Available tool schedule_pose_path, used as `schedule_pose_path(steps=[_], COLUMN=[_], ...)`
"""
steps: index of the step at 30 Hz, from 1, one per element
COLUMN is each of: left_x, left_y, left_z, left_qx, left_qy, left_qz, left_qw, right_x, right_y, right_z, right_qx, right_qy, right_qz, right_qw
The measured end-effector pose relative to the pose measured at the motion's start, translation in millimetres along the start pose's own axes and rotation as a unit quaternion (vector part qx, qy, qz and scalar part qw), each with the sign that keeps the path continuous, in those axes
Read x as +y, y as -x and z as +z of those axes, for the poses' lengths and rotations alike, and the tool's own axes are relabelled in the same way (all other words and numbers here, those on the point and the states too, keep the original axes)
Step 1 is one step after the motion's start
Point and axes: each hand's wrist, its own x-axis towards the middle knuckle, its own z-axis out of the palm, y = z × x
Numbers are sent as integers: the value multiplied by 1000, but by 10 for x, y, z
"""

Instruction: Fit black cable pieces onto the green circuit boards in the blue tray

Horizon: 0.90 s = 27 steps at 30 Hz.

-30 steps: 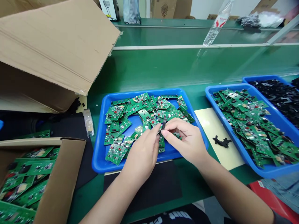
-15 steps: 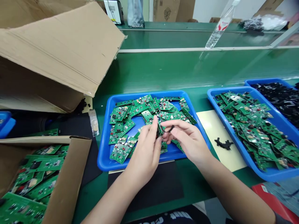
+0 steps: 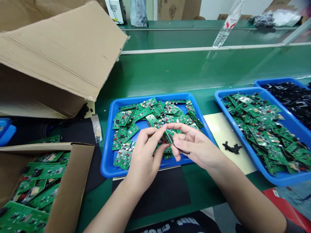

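My left hand (image 3: 148,155) grips a green circuit board (image 3: 168,136) between thumb and fingers, above the front half of a blue tray (image 3: 106,161). My right hand (image 3: 191,144) pinches a thin black strip (image 3: 182,151) and holds it against the board's edge. The fingers of both hands meet at the board and hide part of it. Many green boards (image 3: 125,157) lie loose in the tray underneath. Several small black pieces (image 3: 232,148) rest on a yellow sheet (image 3: 218,129) to the right of the tray.
At the right is a second blue tray (image 3: 239,136) of boards, with a tray of black parts (image 3: 289,97) behind. A cardboard box (image 3: 70,187) of boards stands front left, a large open carton (image 3: 63,48) behind it. A bottle (image 3: 227,29) leans at the back.
The black strip has come down from above the fingertips to lie along the board's edge. My left fingers have bent more, and the board is turned, showing its long edge.
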Motion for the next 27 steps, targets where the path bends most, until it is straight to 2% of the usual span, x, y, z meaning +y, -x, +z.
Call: schedule_pose_path(steps=[6,12,15,19,22,27], left_x=[-42,-38,-21,-14,-19,-21], left_y=[14,-5,-6,7,6,-27], left_z=[-24,-83,-84,-41,13,72], left_qx=[-23,-53,-61,-60,-51,-14], left_qy=[93,215,266,349,362,377], left_qz=[-14,-51,-90,-156,-196,-236], left_qw=[995,974,958,922,910,895], right_x=[-43,-65,-69,-69,-58,-26], right_y=[41,55,51,65,78,90], right_z=[-70,-82,-61,-38,-27,-27], right_qx=[-43,-48,-18,41,86,124], right_qy=[37,104,144,199,218,262], right_qz=[26,-8,-35,-66,-91,-134], right_qw=[998,993,989,977,968,948])
